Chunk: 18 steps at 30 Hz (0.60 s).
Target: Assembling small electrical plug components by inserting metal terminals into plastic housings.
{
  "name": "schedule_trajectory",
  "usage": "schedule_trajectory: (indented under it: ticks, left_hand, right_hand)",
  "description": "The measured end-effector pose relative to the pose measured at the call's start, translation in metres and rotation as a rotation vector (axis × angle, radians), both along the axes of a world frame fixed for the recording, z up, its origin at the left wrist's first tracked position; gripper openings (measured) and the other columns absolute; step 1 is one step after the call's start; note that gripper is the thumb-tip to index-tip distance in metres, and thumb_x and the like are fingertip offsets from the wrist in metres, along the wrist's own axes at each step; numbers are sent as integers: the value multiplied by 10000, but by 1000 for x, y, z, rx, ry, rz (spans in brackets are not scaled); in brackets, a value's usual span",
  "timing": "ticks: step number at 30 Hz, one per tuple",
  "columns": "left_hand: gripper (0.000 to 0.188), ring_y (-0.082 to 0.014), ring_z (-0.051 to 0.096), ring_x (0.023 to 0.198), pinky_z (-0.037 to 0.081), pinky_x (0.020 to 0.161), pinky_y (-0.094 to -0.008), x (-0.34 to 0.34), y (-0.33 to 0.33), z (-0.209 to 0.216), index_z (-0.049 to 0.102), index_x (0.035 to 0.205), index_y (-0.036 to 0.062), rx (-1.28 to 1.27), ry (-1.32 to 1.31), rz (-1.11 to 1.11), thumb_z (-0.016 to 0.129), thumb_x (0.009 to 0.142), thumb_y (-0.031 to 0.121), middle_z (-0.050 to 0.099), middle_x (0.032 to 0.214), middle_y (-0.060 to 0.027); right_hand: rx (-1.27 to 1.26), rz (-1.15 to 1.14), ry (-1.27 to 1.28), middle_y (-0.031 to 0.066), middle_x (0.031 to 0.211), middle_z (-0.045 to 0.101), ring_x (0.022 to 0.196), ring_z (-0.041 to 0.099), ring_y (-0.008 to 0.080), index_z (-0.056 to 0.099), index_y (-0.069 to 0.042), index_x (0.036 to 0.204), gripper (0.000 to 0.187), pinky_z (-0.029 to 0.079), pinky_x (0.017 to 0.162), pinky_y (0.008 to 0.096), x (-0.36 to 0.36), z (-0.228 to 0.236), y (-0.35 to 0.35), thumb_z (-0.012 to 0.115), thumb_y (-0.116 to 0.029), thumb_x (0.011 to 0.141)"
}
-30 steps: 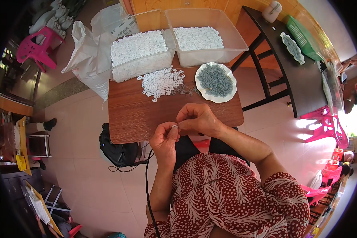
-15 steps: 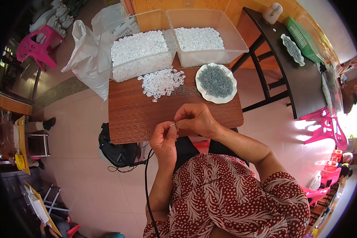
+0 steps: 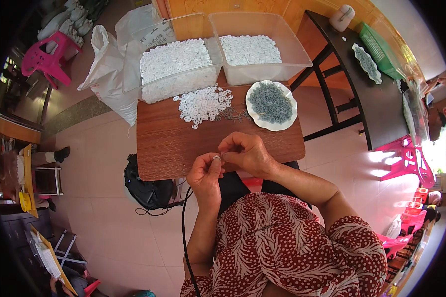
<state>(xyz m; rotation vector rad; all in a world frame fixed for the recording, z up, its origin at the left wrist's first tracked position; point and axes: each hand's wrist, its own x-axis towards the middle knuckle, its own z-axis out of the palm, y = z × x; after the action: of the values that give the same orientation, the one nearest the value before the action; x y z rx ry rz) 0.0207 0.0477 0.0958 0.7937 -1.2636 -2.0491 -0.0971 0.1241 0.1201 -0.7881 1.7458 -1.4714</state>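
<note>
Above the near edge of the brown wooden table (image 3: 168, 143), my hands meet at the fingertips. My left hand (image 3: 204, 182) pinches a small white plastic piece (image 3: 216, 157) between thumb and forefinger. Right beside it, my right hand (image 3: 251, 154) is closed in a pinch; what its fingertips hold is too small and hidden to make out. Farther back lies a loose pile of small white plastic pieces with holes (image 3: 203, 105). To its right, a white scalloped plate (image 3: 292, 118) holds a heap of thin grey metal pins or screws, some scattered between plate and pile.
Two clear plastic tubs full of white pieces, a left tub (image 3: 181, 90) and a right tub (image 3: 257, 74), stand at the table's back. A white sack (image 3: 106, 74) leans at the left. A black bag (image 3: 148, 183) and cable sit below; a dark side table (image 3: 381, 106) is at right.
My right hand has dipped very slightly toward me, its fingertips still at the left hand's. The whole view has shifted a little; the pile and plate look unchanged.
</note>
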Motion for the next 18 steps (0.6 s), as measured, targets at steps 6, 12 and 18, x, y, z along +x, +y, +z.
schedule_trajectory:
  ticks: [6,12,18]
  left_hand:
    - [78,-76,512,584,424,522,-193,0,0,-4,604,871,-27,-30,2,40,616,852,48,609,756,-51]
    - [75,-70,505,582,419,526,-187,-2,1,-7,606,873,-23,-66,12,38,611,859,51,601,748,-36]
    - [61,-70,489,578,413,526,-186,-5,3,-18,601,858,-22,-303,-17,91,599,863,39,585,739,-24]
  right_hand:
    - [13,19,-14,22,834,607,755,561,60,593,10,914,143,485,670,208,1,2,-1,644,10,780]
    - [14,-3,-29,32,836,613,746,563,63,597,17,906,145,487,659,209,0,-1,-2,653,4,773]
    - [61,-2,-6,34,820,613,742,562,66,595,21,908,141,488,656,210,1,-8,-7,646,7,778]
